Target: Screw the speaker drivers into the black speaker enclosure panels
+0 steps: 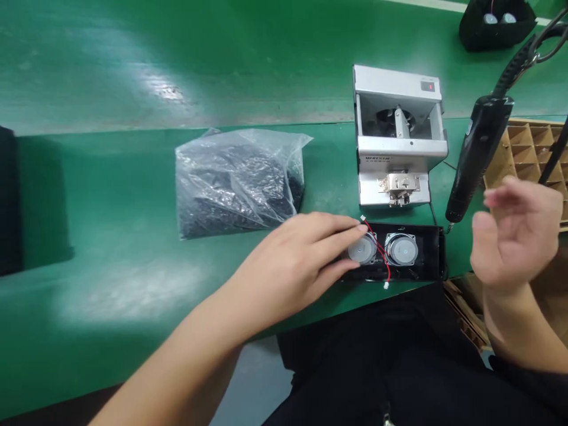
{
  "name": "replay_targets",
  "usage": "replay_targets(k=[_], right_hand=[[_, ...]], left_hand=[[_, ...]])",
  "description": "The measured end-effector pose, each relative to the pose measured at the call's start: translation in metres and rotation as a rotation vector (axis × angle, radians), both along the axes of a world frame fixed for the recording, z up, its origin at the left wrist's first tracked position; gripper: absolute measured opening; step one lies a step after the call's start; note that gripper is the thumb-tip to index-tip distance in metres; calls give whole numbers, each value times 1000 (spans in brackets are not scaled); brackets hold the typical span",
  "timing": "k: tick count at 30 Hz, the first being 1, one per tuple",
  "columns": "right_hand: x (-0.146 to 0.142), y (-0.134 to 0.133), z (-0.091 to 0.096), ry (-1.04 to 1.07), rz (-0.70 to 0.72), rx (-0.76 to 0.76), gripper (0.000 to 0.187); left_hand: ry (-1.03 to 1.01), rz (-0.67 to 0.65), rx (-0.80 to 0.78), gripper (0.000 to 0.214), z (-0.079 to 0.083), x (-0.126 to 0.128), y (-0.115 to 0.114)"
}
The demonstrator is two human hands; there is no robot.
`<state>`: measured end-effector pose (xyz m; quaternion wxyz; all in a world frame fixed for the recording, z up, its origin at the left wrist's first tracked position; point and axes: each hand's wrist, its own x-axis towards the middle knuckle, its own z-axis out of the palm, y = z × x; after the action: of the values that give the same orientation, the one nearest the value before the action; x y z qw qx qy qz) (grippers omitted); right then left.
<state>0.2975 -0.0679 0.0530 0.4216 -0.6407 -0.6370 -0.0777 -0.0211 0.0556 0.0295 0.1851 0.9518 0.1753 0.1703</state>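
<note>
A black open speaker box (429,251) lies on the bench in front of me. Two round grey speakers (403,249) sit in it side by side, with red wires (380,251) ending in white plugs across them. My left hand (306,254) grips the box's left end, fingers reaching over the left speaker and thumb at the near side; that end is hidden beneath it. To the right of the box, my right hand (517,234) is raised with nothing in it, thumb and fingers apart. Close by hangs a black electric screwdriver (479,151), its tip just above the box's right end.
Behind the box stands a silver screw feeder (402,145). A clear plastic bag (239,183) of dark parts lies to the left. Cardboard dividers (528,148) are at the right. Another black speaker box (497,29) sits far right, and a black object (9,201) at the left edge.
</note>
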Motion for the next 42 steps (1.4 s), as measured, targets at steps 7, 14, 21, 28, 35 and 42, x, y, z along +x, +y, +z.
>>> replay_targets(k=[7,14,21,28,35,42], right_hand=[[31,47,-37,624,156,-251,57],[37,41,-18,912,204,-207,56],[19,28,14,1156,274,-156,68],[16,16,12,1290,452,-251,66],[9,12,17,1227,392,-246,64],[7,10,26,1202,238,-313,48]], left_hand=[[135,129,113,88,-13,-16,-17],[128,209,79,72,0,-29,-28],[-3,46,159,14,10,48,-45],[276,18,120,38,4,71,-41],[266,36,38,37,-2,67,-40],[238,46,-5,35,-6,64,-37]])
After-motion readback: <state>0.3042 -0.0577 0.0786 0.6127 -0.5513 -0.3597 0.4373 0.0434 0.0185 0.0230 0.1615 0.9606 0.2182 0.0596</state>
